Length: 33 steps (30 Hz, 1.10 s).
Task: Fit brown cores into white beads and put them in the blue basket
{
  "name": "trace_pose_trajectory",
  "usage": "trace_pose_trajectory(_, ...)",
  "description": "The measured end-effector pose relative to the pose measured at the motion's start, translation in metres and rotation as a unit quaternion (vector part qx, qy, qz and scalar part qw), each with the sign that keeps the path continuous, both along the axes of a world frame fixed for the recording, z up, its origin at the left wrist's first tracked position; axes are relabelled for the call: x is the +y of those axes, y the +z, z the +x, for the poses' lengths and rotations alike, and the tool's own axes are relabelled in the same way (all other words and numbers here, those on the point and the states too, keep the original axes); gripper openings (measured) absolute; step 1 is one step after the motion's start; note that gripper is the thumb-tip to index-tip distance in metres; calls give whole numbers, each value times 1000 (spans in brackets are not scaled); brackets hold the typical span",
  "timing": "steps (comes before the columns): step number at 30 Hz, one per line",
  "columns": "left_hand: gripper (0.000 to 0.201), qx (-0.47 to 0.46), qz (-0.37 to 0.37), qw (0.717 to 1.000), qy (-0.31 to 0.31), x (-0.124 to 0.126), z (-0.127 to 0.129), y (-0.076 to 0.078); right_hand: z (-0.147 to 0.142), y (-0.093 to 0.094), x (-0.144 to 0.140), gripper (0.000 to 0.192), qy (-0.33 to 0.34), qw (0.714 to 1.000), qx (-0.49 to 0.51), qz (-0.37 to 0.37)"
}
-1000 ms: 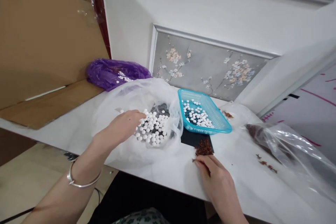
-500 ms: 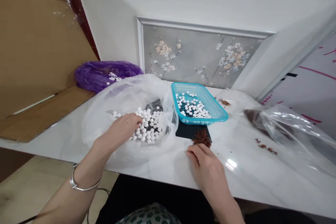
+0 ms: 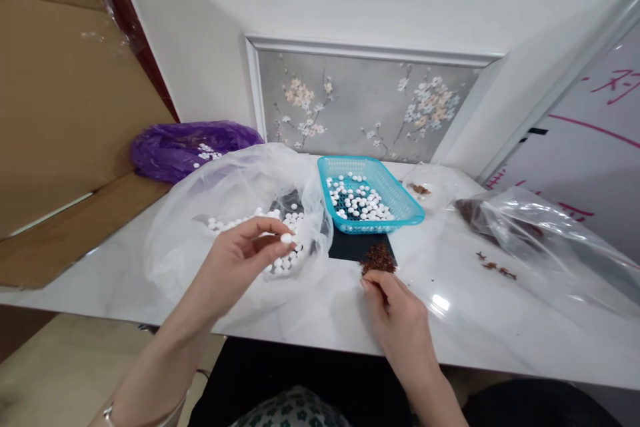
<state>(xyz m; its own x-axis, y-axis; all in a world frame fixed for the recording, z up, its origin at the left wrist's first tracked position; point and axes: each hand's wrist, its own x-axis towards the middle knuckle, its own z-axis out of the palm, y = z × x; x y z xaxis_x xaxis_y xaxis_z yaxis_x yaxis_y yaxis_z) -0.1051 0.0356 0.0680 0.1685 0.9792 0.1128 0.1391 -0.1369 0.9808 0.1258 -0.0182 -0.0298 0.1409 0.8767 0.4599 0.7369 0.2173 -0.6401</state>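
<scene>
Between thumb and fingertips, my left hand pinches one small white ball. It is held above an opened clear plastic bag, where many more white balls lie loose. My right hand is closed in a pinch at the near edge of a heap of small reddish-brown pieces. Whatever its fingertips hold is hidden or too small to make out. The heap rests partly on a flat black sheet on the white table.
Behind the heap stands a blue plastic basket with white balls inside. A purple bag with white pieces sits back left beside a cardboard box. To the right lie a clear bag of brown pieces and several loose brown bits.
My left hand has come up from the pile in the bag and moved right, now with a white ball in its fingers. My right hand has stayed by the brown heap. The view has shifted slightly.
</scene>
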Motion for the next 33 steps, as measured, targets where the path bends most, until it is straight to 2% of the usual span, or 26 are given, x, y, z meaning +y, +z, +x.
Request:
trace_pose_trajectory(3,16,-167,-91,981,-45,-17,15,-3,0,1,0,15,-5,1000,17,8)
trace_pose_trajectory(5,17,-226,-133,963,-58,-22,21,-7,0,2,0,14,-1,1000,27,5)
trace_pose_trajectory(10,20,-291,-187,934,-91,-22,30,-17,0,5,0,17,9,998,69,0)
trace_pose_trajectory(15,17,-398,-274,860,-166,-26,53,-30,2,7,2,17,41,991,128,-2)
trace_pose_trajectory(18,10,-401,-313,842,-183,-28,70,-44,5,12,2,14,57,977,205,-7)
trace_pose_trajectory(21,8,-387,-332,844,-167,-26,83,-56,8,15,0,7,68,946,316,-28)
trace_pose_trajectory(25,6,-381,-338,847,-155,-22,88,-63,8,17,-8,6,111,873,468,-87)
trace_pose_trajectory(29,9,-376,-334,850,-157,-22,87,-64,4,20,-17,7,183,804,558,-96)
trace_pose_trajectory(31,10,-366,-336,854,-156,-23,87,-63,2,23,-19,6,189,793,572,-88)
trace_pose_trajectory(33,12,-358,-336,857,-158,-24,86,-63,1,25,-20,4,176,801,566,-86)
